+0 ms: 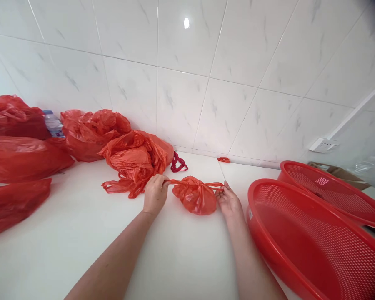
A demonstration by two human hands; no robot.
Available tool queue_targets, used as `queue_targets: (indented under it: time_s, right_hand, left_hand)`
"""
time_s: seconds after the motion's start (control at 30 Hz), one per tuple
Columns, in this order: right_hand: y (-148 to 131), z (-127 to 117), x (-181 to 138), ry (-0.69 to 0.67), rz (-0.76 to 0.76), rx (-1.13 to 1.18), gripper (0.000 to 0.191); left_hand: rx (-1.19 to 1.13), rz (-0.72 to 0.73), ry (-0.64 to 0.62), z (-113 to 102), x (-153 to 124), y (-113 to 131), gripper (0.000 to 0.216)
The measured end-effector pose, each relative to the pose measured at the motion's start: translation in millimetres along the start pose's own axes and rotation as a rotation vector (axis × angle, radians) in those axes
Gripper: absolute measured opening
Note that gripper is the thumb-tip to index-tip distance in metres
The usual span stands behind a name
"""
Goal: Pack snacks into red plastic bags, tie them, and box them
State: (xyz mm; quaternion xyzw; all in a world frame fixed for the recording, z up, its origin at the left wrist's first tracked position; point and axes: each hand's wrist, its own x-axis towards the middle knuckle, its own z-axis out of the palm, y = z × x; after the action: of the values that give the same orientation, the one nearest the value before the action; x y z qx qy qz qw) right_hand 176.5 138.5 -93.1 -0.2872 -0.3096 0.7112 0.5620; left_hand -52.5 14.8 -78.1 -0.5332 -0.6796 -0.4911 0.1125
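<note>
A small, bunched red plastic bag [196,198] rests on the white tabletop [181,258] in front of me; its contents are hidden. My left hand [156,193] is closed on one twisted handle of the bag, pulled out to the left. On the other side my right hand [229,201] pinches the opposite handle between thumb and fingers, stretching it to the right. The handles meet at a gathered neck on top; whether they are knotted I cannot tell. Just beyond my left hand lies a heap of crumpled red plastic bags [134,160].
More red bags [93,131] fill the left side, with a plastic bottle [53,125] among them. Two red perforated baskets [287,233] stand at the right. A dark red strap [177,162] and a red scrap [223,159] lie near the tiled wall. A socket [324,145] is mounted there.
</note>
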Motion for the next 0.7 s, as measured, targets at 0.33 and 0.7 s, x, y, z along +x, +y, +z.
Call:
queue_targets:
  time_s: [0.33, 0.7]
  right_hand:
    - [2.6, -7.3, -0.2, 0.014, -0.031, -0.091, 0.031]
    - [22.8, 11.1, -17.5, -0.241, -0.156, -0.875, 0.027]
  left_hand:
    - [-0.104, -0.077, 0.08, 4.3, -4.3, -8.1, 0.016]
    - [0.01, 0.266, -0.32, 14.3, -25.9, 35.3, 0.087]
